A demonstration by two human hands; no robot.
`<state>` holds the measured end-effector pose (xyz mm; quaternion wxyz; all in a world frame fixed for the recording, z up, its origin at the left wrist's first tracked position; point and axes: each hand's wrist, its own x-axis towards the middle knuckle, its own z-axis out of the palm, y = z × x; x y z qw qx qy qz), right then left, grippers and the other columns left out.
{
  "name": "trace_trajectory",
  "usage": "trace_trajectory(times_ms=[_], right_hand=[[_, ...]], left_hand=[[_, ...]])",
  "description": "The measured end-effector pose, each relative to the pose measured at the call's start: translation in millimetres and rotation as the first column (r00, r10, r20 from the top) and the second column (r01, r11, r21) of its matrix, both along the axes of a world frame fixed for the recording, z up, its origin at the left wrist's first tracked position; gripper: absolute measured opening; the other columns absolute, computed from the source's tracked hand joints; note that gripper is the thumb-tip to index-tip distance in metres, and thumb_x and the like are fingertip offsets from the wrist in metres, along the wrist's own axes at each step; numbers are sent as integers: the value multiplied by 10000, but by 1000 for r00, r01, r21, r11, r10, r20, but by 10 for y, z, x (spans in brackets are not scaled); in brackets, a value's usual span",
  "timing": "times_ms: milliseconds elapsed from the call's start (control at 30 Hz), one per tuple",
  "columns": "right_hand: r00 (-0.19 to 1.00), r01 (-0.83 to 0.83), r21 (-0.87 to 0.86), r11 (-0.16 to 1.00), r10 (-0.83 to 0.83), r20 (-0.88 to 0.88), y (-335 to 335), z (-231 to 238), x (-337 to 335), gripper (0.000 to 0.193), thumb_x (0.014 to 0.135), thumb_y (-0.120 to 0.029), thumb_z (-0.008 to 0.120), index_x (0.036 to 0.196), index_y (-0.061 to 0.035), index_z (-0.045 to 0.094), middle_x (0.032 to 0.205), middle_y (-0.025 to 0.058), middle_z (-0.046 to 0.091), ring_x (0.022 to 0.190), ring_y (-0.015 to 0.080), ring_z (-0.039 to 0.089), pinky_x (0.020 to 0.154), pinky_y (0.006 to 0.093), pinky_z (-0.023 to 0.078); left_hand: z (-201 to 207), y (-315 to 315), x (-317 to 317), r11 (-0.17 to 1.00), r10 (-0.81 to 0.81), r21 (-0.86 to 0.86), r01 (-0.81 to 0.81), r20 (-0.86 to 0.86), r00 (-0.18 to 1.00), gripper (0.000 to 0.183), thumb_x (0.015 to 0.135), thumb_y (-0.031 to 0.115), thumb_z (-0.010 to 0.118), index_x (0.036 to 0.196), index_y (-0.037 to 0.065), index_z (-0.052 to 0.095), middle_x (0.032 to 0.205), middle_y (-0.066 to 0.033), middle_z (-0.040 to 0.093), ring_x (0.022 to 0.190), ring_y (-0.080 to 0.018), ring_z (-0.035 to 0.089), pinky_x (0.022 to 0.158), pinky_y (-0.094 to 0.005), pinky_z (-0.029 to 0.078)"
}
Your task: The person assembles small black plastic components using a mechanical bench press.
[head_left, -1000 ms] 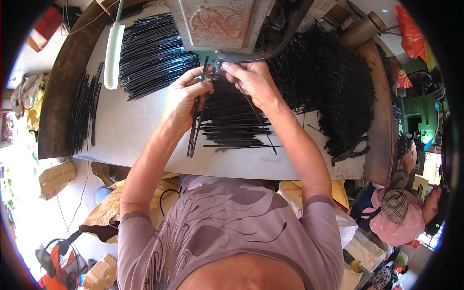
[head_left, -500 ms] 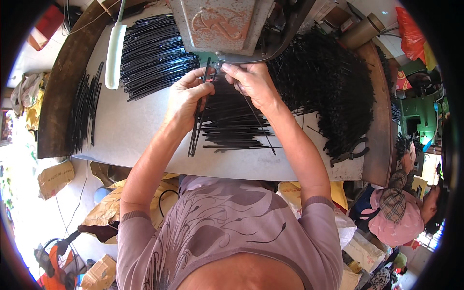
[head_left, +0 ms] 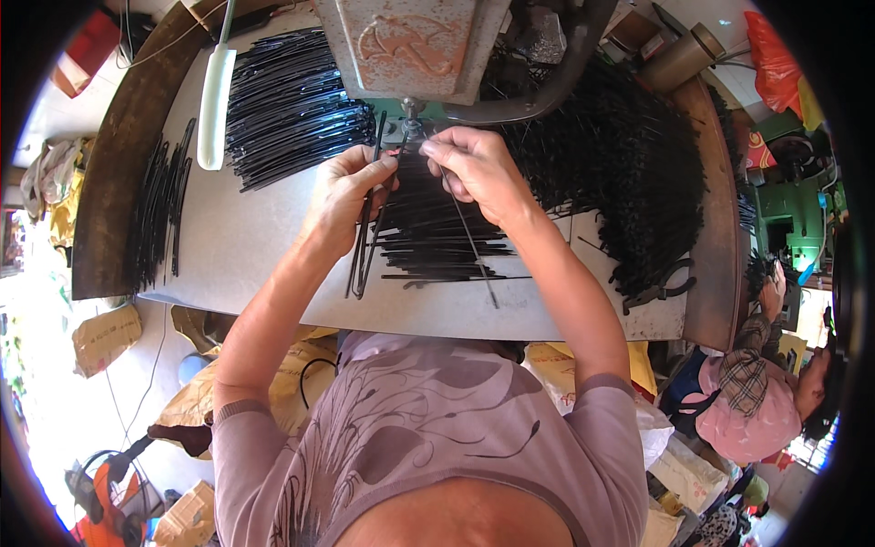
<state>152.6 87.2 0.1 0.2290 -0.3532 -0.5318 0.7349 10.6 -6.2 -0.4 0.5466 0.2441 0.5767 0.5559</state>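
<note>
My left hand [head_left: 349, 190] is closed around a few thin black metal rods [head_left: 365, 242] that look like umbrella ribs; they stand nearly lengthwise in the picture. In my right hand [head_left: 483, 171], thumb and fingers pinch one thin rod [head_left: 472, 242], its lower end slanting toward me. Both hands are just in front of the metal punch tip [head_left: 411, 108] under the press head [head_left: 410, 46]. The rods' upper ends come close to that tip; whether they touch it I cannot tell. Below and between my hands lies a pile of black rods [head_left: 428, 246].
Neatly laid black rods [head_left: 292, 109] fill the table's back left, with a smaller bundle [head_left: 159, 210] at the left edge. A tangled heap [head_left: 620, 164] covers the right. Pliers [head_left: 658, 290] lie near the front right. A white tube lamp [head_left: 217, 109] hangs left. Another person [head_left: 747, 401] sits at right.
Both hands have drawn slightly back from the press, baring its tip. The lower end of the rod in my right hand has swung left and toward me.
</note>
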Motion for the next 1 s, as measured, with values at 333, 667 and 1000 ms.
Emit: trace_trajectory(times_ms=[333,667,1000], right_hand=[[993,52,3,999,-51,-108,-38,-24,-82,133,814,-134,536,761,-13,556,613,11,500,428,30,390,349,162,261],[990,89,30,996,-85,-113,-58,-72,-167,152,820,-132,523,723,-19,555,590,1,491,416,32,380,350,168,258],[987,106,37,994,-101,-127,-59,-83,-180,153,822,-127,515,733,-8,551,588,-6,471,411,30,363,349,174,255]], left_hand=[[-90,94,161,990,51,123,-63,91,995,105,801,152,568,747,84,508,650,11,504,494,-31,394,421,-160,298],[-188,163,219,977,104,178,-117,76,992,114,799,140,564,728,82,496,630,13,493,483,-31,379,421,-164,292],[-102,220,301,958,251,140,-252,29,968,127,775,98,579,728,70,465,589,8,480,463,-45,381,397,-179,294]])
